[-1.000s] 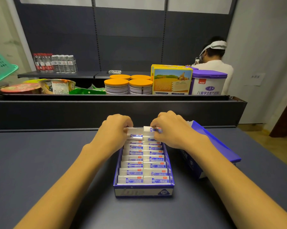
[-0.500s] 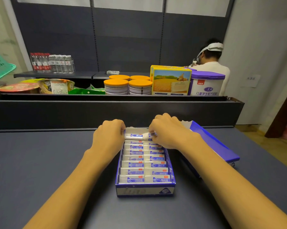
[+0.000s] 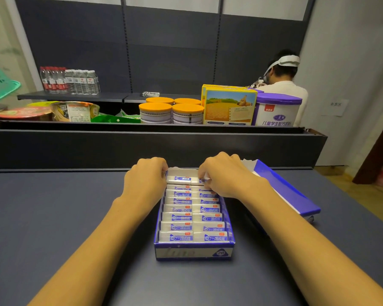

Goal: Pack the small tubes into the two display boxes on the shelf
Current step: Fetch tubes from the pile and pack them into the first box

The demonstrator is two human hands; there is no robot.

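A blue display box stands on the dark shelf, filled with two columns of several small white tubes with blue labels. At the box's far end my left hand has curled fingers on the left end of the rearmost tube. My right hand pinches the right-hand tube in that same far row. A second blue display box lies behind my right forearm, its inside mostly hidden.
A raised black ledge runs behind the box. Beyond it stand orange-lidded cans, a yellow carton, a purple-lidded tub, noodle bowls and water bottles. A person in white stands at the back right.
Both hands have lowered the last two tubes from above the box into its far row. The right hand has shifted slightly down and left.
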